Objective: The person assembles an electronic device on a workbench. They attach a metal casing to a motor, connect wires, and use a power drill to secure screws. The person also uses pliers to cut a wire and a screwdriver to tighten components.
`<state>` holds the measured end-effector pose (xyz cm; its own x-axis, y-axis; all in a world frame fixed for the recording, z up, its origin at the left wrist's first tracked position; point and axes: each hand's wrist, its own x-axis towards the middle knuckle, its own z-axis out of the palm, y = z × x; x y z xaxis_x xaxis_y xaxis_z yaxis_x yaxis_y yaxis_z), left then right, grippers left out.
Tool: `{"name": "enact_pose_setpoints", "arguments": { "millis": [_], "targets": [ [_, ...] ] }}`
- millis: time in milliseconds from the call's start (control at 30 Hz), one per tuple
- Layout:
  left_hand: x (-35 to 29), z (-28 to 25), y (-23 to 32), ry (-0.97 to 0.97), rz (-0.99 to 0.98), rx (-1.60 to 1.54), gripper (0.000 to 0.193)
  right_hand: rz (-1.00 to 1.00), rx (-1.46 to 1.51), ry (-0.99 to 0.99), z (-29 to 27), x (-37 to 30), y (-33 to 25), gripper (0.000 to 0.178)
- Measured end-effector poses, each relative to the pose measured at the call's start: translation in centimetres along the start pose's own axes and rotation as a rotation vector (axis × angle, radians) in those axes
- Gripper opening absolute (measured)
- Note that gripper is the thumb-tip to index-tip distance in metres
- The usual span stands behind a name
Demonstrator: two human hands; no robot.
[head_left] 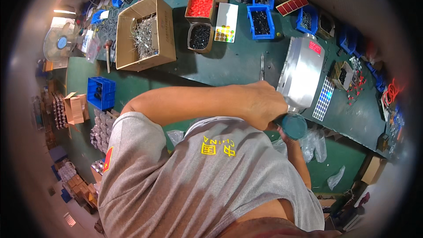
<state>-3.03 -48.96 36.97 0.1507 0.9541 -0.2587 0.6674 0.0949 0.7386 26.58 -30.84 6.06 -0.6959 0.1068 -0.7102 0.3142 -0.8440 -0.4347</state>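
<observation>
My left arm reaches across my body, and my left hand (267, 105) is closed in a fist at the near end of a silver metal housing (304, 72) with a red label. What the fingers grip is hidden. Beside the fist is a dark teal round end piece (294, 126), close to the housing's near end; I cannot tell whether the two are joined. Below that piece my right hand (283, 135) shows only in part, its fingers mostly hidden. A thin metal tool (262, 67) lies on the bench beyond my left hand.
On the green bench (211, 68) stand a cardboard box (166, 35) of metal wires, a small box of red caps (200, 7), a box of black parts (200, 36) and blue bins (261, 23). Sticker sheets (324, 99) lie near the housing. Plastic bags (315, 145) lie near my right arm.
</observation>
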Motion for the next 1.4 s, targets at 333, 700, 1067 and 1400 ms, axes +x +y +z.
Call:
{"name": "enact_pose_setpoints", "arguments": {
  "millis": [333, 700, 1067, 1400],
  "targets": [
    [-17.3, 6.6, -11.2, 0.355, -0.709, -0.152, 0.047, -0.502, -1.216, 0.083, 16.8, 12.3, 1.9, 0.022],
    [-24.9, 13.1, -12.4, 0.605, -0.94, -0.35, 0.037, -1.102, -2.285, -0.216, 42.0, 31.9, 1.9, 0.017],
    [-25.9, 14.1, -14.9, 0.682, -0.916, -0.477, 0.031, -0.941, -2.067, -0.075, 43.2, 33.2, 2.7, 0.014],
    [-22.6, 11.3, -17.3, 0.857, -0.509, -0.67, 0.04, -0.516, -0.62, 0.046, 32.6, 15.2, -2.4, 0.019]
  ]
}}
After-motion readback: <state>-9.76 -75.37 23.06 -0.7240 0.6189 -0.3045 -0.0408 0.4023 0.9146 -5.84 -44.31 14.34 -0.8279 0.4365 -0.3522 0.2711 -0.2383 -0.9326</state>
